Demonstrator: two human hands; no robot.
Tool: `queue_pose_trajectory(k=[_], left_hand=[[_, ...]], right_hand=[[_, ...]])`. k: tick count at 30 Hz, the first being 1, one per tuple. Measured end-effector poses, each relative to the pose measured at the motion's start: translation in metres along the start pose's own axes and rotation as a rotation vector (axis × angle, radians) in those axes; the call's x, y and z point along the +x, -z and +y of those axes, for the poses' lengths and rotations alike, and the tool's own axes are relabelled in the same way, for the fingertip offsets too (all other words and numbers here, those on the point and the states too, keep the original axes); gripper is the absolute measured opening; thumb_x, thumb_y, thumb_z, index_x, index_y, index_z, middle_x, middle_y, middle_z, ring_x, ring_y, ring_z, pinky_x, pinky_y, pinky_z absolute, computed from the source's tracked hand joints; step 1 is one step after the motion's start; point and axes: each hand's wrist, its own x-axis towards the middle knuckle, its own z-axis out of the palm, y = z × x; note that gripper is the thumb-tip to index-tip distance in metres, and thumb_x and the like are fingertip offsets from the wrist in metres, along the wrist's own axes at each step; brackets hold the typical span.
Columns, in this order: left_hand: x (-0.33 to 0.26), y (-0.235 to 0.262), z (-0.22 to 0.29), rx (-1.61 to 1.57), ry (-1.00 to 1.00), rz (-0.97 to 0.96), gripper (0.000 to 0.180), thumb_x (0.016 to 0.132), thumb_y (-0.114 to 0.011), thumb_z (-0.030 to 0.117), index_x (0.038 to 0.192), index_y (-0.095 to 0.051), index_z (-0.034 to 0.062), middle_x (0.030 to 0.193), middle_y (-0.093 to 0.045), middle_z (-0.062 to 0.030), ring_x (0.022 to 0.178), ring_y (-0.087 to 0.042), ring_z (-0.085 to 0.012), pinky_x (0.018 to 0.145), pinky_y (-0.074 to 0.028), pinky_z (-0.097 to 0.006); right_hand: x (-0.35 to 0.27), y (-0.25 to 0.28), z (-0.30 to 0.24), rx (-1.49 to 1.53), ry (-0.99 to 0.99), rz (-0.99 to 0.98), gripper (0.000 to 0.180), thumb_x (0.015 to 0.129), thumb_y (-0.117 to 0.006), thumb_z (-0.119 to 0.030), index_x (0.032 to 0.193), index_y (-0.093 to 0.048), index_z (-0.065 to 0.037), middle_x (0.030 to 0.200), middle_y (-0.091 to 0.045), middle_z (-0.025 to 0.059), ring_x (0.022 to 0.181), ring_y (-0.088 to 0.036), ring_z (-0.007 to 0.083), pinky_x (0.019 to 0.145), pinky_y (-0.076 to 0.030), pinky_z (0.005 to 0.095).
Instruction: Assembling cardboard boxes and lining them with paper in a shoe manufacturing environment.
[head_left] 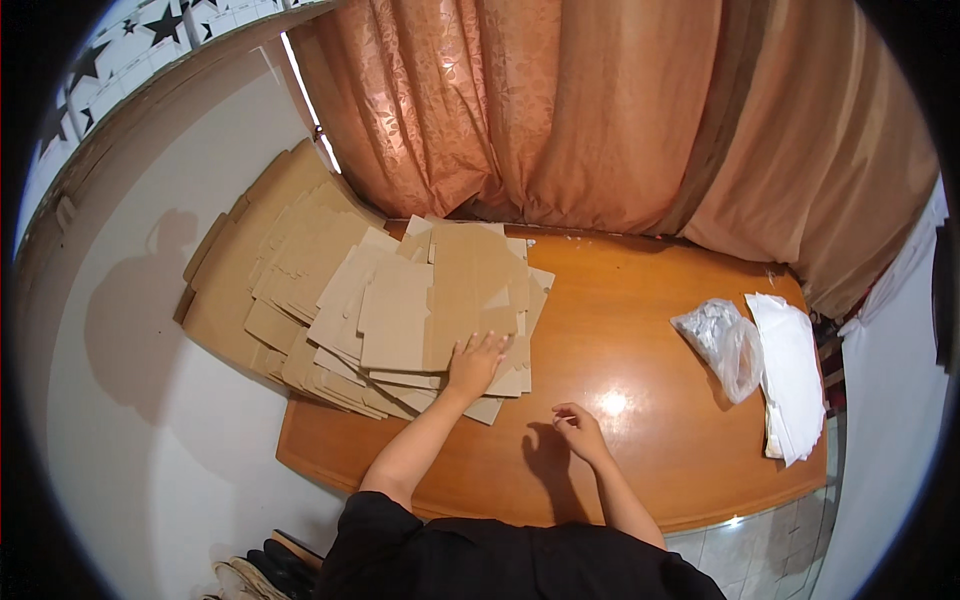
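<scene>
A stack of flattened cardboard boxes (pixel 395 315) lies fanned out over the left half of the wooden table. My left hand (pixel 478 365) rests on the near edge of the top flattened box (pixel 478 285), its fingers spread and pressed flat on the board. Over bare wood, to the right of the stack, hovers my right hand (pixel 582 432). Its fingers are loosely bent and a little apart, with nothing seen in them. Its shadow falls on the tabletop just to its left.
The brown table (pixel 640 470) has a curved near edge. On its right side lie a clear plastic bag (pixel 725 345) with greyish contents and a pile of white sheets (pixel 790 375). Peach curtains (pixel 620 110) hang behind; a pale wall (pixel 130 330) stands left. Dark footwear (pixel 275 570) sits at lower left.
</scene>
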Motion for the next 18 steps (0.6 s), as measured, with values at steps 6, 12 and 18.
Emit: queue_pose_trajectory(k=[6, 12, 18], left_hand=[[-0.029, 0.089, 0.000, -0.419, 0.116, 0.620, 0.033, 0.096, -0.043, 0.028, 0.125, -0.054, 0.0181, 0.127, -0.055, -0.0049, 0.120, -0.049, -0.0306, 0.099, -0.032, -0.055], [-0.080, 0.182, -0.007, -0.917, 0.266, 1.001, 0.032, 0.097, -0.045, 0.028, 0.103, -0.058, -0.0010, 0.092, -0.063, -0.0115, 0.085, -0.057, -0.0201, 0.078, -0.044, -0.032], [-0.148, 0.207, -0.007, -1.309, 0.179, 1.172, 0.043, 0.098, -0.042, 0.038, 0.098, -0.057, -0.0018, 0.092, -0.060, -0.0065, 0.083, -0.054, -0.0143, 0.078, -0.043, -0.029]], right_hand=[[-0.048, 0.011, 0.005, 0.229, -0.057, 0.225, 0.017, 0.084, -0.059, -0.008, 0.100, -0.061, 0.000, 0.090, -0.062, 0.0050, 0.075, -0.058, 0.0134, 0.071, -0.048, 0.0256], [-0.061, 0.013, -0.006, 0.274, 0.021, 0.363, 0.016, 0.085, -0.058, -0.007, 0.098, -0.061, 0.000, 0.088, -0.060, 0.0051, 0.075, -0.056, 0.0126, 0.073, -0.047, 0.0259], [-0.091, 0.017, -0.047, 0.395, 0.016, 0.454, 0.025, 0.089, -0.055, -0.021, 0.109, -0.057, -0.006, 0.096, -0.059, 0.0033, 0.082, -0.056, 0.0117, 0.075, -0.042, 0.0246]])
